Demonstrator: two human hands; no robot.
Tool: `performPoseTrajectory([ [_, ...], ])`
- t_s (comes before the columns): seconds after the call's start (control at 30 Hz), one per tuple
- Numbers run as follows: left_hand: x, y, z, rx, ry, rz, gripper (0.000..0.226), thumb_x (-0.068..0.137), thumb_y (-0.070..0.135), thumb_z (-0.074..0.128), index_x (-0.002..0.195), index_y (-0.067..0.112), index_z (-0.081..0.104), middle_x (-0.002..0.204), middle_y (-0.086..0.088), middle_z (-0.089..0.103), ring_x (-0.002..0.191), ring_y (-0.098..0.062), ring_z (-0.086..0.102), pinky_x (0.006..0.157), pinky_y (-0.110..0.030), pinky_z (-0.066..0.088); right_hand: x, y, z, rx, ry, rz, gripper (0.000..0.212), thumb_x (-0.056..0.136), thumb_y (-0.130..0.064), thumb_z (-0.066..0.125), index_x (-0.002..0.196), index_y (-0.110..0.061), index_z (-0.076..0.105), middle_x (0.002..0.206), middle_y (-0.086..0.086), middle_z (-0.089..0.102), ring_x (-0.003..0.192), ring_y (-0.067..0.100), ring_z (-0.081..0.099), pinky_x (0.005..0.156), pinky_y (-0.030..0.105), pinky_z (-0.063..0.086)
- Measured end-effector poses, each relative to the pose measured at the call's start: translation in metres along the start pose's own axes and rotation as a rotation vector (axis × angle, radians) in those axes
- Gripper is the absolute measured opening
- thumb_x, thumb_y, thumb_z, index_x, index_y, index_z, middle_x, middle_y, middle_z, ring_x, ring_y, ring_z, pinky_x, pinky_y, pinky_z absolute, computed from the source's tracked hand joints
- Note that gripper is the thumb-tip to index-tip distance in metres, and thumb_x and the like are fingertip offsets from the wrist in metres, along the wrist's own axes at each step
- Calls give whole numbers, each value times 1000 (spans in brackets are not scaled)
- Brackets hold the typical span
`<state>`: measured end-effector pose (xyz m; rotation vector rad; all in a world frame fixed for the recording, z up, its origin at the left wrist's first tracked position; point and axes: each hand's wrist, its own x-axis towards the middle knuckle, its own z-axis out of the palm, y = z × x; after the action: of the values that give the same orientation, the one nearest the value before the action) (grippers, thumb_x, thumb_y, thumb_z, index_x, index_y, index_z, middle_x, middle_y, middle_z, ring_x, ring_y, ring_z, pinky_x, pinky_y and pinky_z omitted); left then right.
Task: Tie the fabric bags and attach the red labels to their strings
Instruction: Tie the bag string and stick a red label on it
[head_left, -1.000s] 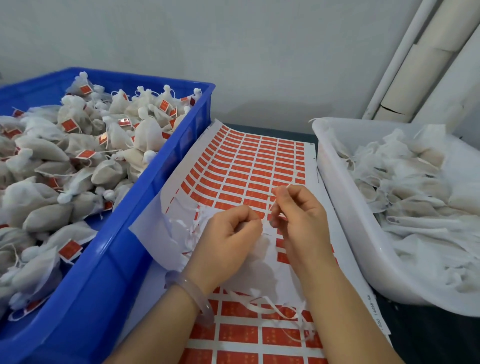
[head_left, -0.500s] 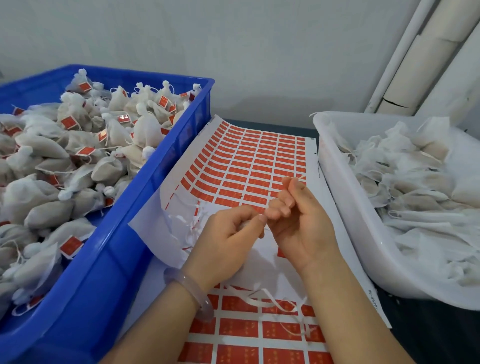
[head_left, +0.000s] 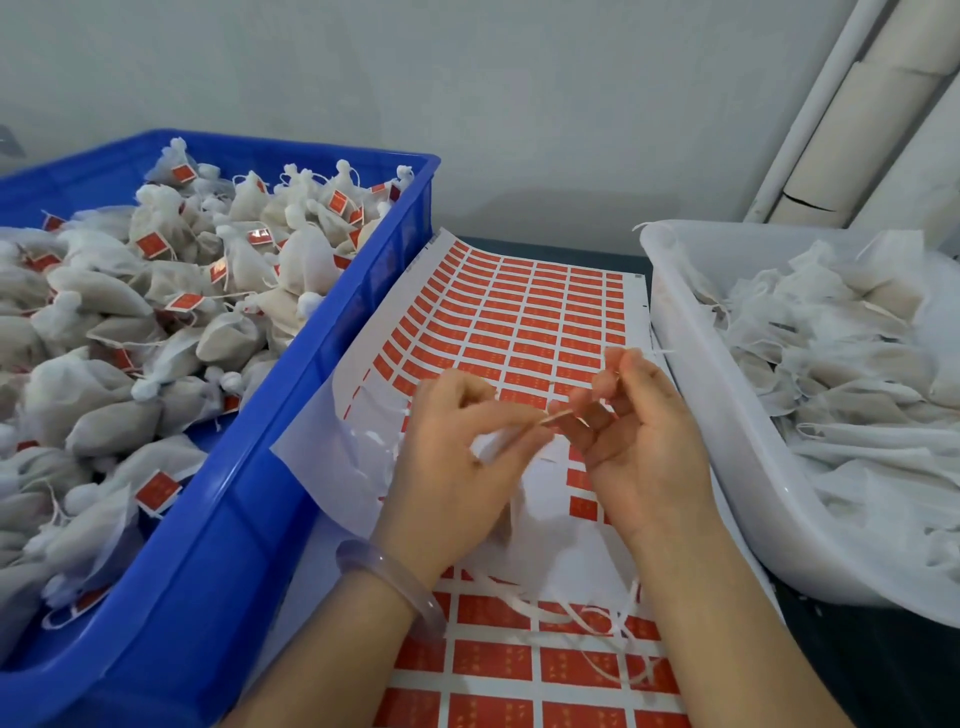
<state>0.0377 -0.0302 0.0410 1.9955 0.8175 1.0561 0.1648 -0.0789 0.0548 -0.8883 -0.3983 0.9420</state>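
Your left hand (head_left: 457, 467) and right hand (head_left: 647, 447) both pinch a thin string (head_left: 532, 425) straight between them, just above the label sheet (head_left: 363, 358), likely so a red label (head_left: 511, 345) can fold round it.

— Where are the arms?
— Both forearms (head_left: 332, 649) reach in from below, side by side.
— The left hand (head_left: 457, 462)?
— Back up, fingers curled, pinching a string (head_left: 519, 435) at the fingertips.
— And the right hand (head_left: 641, 441)?
— Palm turned leftward, fingers bent, nipping that string's other end. The hands almost touch.
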Motion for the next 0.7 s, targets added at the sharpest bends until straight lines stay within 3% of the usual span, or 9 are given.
performPoseTrajectory([
  [0.07,2,-1,-4,-102,44,-55,18,73,46,54,89,42,60,88,27,57,89,9,56,75,0,42,0,3,1,-75,7,-20,23,94,-29,50,99,-13,65,88,7,73,82,22,72,62,31,57],
  [0.2,1,3,-5,-232,84,-106,19,76,52,48,80,39,62,70,22,64,77,1,63,66,-5,47,-5,7,4,-98,-79,-55,17,82,-29,58,79,-22,74,74,3,70,70,16,69,61,29,56],
  [0.33,5,4,-5,-365,113,-254,13,79,40,57,77,31,66,65,15,67,64,-5,66,55,-10,49,-8,9,2,-173,-226,-152,14,75,-26,62,77,-22,76,77,2,72,69,15,68,61,26,55],
  [0.4,7,1,-6,-423,112,-315,2,79,29,66,79,29,68,69,13,69,66,-6,68,55,-11,50,-9,9,2,-241,-282,-183,11,74,-26,66,78,-24,76,79,0,72,72,17,69,61,24,55],
  [0.5,5,-2,-7,-415,84,-309,13,75,24,72,85,30,68,80,13,71,78,-4,68,63,-13,54,-10,11,4,-355,-328,-249,8,72,-27,68,74,-28,76,76,-3,72,71,15,69,60,23,54],
  [0.57,4,-2,-6,-373,42,-281,17,77,18,73,84,33,68,83,13,71,82,-5,67,70,-16,55,-9,11,2,-484,-239,-337,8,70,-32,68,72,-27,74,74,-7,71,73,12,68,63,19,53],
  [0.63,4,-1,-6,-347,-27,-249,24,80,10,70,81,34,68,81,15,70,82,-5,67,70,-15,54,-7,9,1,-648,-176,-416,12,69,-42,64,73,-31,70,80,-15,70,81,4,66,66,12,52],
  [0.7,3,2,-6,-344,-97,-190,27,81,4,67,83,31,67,81,12,70,80,-8,68,69,-16,54,-8,8,1,-698,-240,-383,20,71,-47,59,80,-31,66,91,-17,69,88,1,65,69,11,52],
])
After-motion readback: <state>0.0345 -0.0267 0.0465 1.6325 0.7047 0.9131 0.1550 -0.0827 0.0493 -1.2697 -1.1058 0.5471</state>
